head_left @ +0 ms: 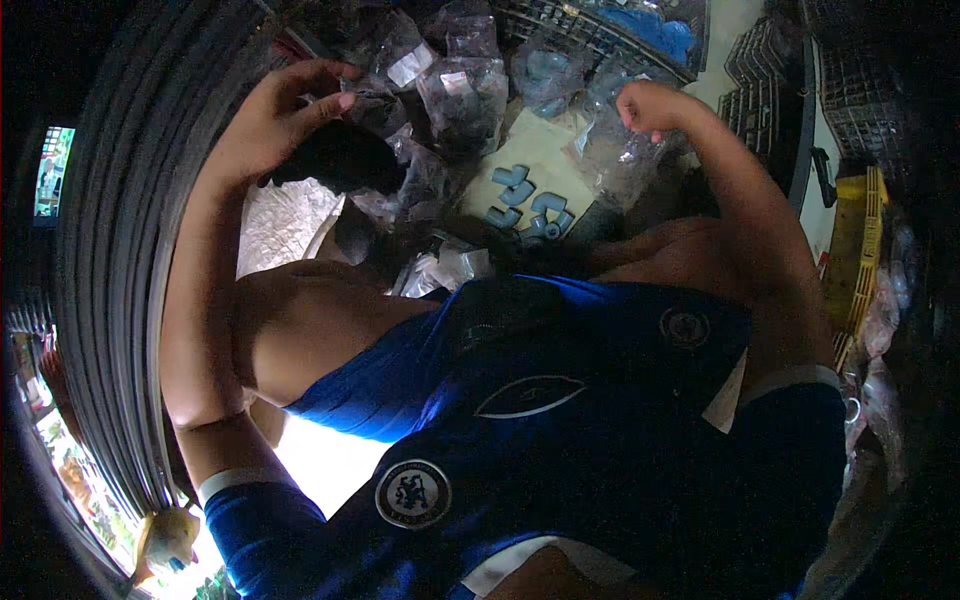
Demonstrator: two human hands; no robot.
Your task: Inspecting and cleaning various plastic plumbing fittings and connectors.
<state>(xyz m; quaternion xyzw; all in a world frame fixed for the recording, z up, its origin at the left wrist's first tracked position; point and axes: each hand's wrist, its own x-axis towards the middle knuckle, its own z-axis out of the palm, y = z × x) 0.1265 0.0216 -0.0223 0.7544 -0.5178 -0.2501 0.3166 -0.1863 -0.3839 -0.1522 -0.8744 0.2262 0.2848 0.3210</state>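
My left hand [300, 108] is at the upper left, thumb and fingers apart, beside the clear plastic bags [460, 100]; I see nothing between its fingers. At the upper right, the fingers of my right hand [655, 108] are curled closed at the top of a clear plastic bag [615, 165], which hangs below them. Several grey pipe elbows [512, 185] lie loose on a pale flat sheet [555, 150] between my hands. Another clear bag [545, 75], with greyish pieces inside, rests just beyond the sheet.
Dark stacked slats [120, 250] rise along the left. Black plastic crates [755, 90] stand at the far right, with a yellow crate [858, 265] nearer. A dark crate holding something blue [655, 35] is at the back. A dark object [345, 160] lies below my left hand.
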